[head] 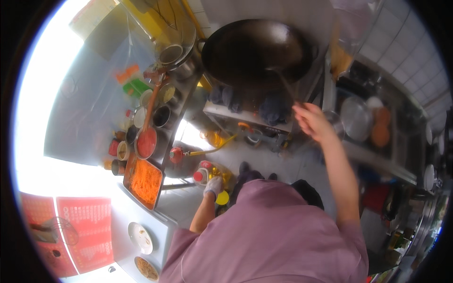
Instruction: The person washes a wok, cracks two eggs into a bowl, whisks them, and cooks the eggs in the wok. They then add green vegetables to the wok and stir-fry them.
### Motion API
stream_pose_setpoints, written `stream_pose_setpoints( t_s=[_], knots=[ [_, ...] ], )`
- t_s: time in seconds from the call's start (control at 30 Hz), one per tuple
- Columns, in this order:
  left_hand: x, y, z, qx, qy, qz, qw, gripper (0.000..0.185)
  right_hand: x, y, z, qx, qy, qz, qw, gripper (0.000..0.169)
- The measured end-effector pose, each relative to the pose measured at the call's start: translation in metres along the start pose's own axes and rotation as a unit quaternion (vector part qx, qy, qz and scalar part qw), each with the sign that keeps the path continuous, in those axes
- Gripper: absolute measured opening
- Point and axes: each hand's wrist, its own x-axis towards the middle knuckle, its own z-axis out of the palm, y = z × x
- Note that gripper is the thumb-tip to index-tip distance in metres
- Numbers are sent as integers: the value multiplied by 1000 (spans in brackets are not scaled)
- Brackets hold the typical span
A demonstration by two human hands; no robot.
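Observation:
A large dark wok (pixel 247 53) sits on the stove at the top. My right hand (pixel 311 122), bare, is closed round the handle of a metal ladle or spatula (pixel 288 85), whose head rests inside the wok. My left hand (pixel 213 185) wears a pale glove and is low down beside a large plastic oil bottle (pixel 219 172) with a red cap; its fingers are partly hidden, so whether it grips the bottle cannot be told. Just under that hand is a round yellow thing (pixel 222 198). Dark cloths (pixel 274 108) lie on the stove's front edge.
At left, a tray of shredded carrot (pixel 158 187), a bowl of red sauce (pixel 146 143) with a wooden-handled tool, and several seasoning pots (pixel 162 116). A gas cylinder valve (pixel 176 155) and yellow hose (pixel 212 148) are below. A sink (pixel 400 166) with a metal basin (pixel 355 118) stands at right.

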Motion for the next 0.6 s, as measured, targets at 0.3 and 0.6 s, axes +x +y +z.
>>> stream_pose_setpoints(
  t_s=[0.3,0.6],
  knots=[
    [-12,-13,45,-15,124,95,988,28,109,16,40,33,20,86,996,15],
    [181,180,-51,-343,-105,61,932,26,59,38,19,3,9,-25,1000,15]
  ],
)
